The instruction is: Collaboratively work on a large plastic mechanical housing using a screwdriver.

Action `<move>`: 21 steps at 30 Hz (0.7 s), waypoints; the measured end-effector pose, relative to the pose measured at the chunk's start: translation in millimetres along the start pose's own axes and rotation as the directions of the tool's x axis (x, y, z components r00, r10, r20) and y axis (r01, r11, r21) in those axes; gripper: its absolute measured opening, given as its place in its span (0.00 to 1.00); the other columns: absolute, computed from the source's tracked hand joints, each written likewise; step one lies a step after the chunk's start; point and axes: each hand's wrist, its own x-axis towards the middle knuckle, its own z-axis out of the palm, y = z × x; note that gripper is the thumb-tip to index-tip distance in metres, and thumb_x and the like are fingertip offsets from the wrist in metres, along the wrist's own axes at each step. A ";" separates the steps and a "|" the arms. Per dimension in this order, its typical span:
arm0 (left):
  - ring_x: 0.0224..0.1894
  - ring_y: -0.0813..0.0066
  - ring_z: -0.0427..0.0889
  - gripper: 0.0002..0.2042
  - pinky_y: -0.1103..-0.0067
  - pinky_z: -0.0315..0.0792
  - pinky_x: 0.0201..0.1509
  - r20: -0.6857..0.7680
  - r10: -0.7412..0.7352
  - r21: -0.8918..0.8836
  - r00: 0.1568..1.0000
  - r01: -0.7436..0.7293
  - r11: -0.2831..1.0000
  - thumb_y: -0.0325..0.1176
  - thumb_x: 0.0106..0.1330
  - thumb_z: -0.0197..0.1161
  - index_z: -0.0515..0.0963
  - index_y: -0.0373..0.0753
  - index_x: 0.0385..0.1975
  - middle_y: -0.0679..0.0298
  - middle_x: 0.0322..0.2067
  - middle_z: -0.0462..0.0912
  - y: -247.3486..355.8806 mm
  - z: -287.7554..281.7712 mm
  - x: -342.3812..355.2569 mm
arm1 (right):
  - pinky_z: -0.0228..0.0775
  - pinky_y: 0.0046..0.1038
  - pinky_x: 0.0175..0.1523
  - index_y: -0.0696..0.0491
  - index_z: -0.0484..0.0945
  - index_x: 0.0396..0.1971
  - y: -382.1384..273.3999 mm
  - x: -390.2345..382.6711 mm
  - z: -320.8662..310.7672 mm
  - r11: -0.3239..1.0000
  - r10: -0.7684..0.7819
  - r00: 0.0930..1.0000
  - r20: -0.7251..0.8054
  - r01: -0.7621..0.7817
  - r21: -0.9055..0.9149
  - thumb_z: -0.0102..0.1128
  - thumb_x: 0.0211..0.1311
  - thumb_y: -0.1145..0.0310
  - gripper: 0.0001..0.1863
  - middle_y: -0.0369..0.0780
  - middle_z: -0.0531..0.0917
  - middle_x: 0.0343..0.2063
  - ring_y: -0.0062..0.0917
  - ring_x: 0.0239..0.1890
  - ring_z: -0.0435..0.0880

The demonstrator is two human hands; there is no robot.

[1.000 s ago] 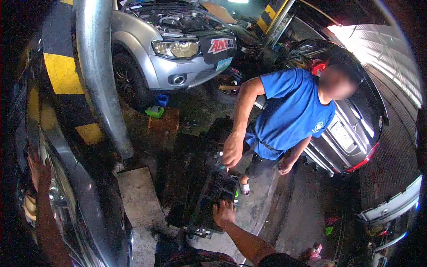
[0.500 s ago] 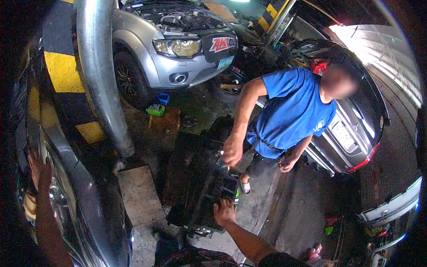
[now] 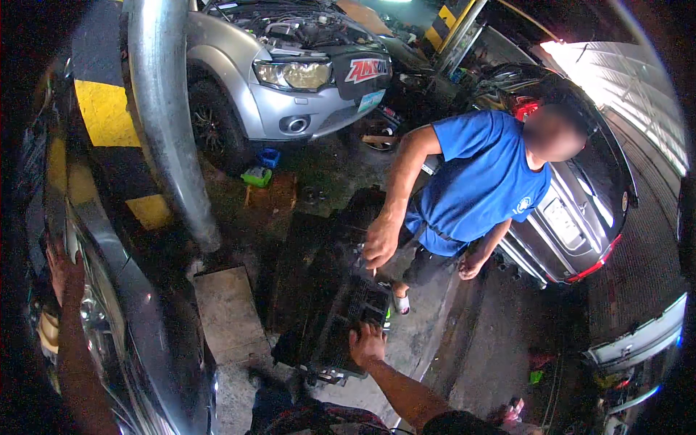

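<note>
Little has moved since the earlier frames: both hands keep their places. Right hand [image 3: 367, 343] rests flat, fingers spread, on the near edge of the black grille-like car panel [image 3: 326, 304], which lies on the concrete floor [image 3: 435, 341] at centre. Left hand [image 3: 61, 268], at 9 o'clock, lies open against the dark car body [image 3: 130, 319]. A co-worker's hand [image 3: 380, 243] grips the panel's far edge at 12 o'clock. Judged so, the panel is off the vehicle and still being handled. Beyond, at 11 o'clock: a grey pillar [image 3: 163, 109] and silver car [image 3: 290, 80].
</note>
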 end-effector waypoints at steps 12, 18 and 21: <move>0.71 0.44 0.53 0.33 0.62 0.57 0.73 0.093 -0.013 0.075 0.996 0.006 0.997 0.43 0.68 0.56 0.54 0.38 0.69 0.42 0.69 0.52 2.9 -9.7 2.3 | 0.57 0.50 0.65 0.55 0.71 0.55 -3.6 1.9 -1.8 0.998 0.040 0.996 0.075 -0.037 -0.046 0.49 0.66 0.52 0.26 0.46 0.74 0.55 0.44 0.64 0.64; 0.71 0.44 0.54 0.33 0.62 0.57 0.72 0.027 0.003 0.062 1.000 -0.005 0.998 0.43 0.68 0.56 0.55 0.36 0.69 0.42 0.69 0.53 0.5 -6.1 -0.9 | 0.57 0.50 0.64 0.56 0.72 0.54 -3.8 0.1 -1.3 0.999 0.010 1.000 0.009 -0.010 -0.042 0.49 0.66 0.52 0.25 0.46 0.74 0.55 0.45 0.64 0.64; 0.71 0.44 0.54 0.33 0.62 0.57 0.72 0.008 0.010 0.049 1.000 -0.011 0.999 0.44 0.68 0.56 0.55 0.35 0.69 0.42 0.69 0.53 0.9 -5.7 -1.0 | 0.57 0.50 0.64 0.56 0.72 0.53 -2.2 0.0 -0.6 1.000 -0.014 1.000 -0.014 0.014 -0.015 0.48 0.66 0.52 0.24 0.47 0.74 0.54 0.45 0.64 0.64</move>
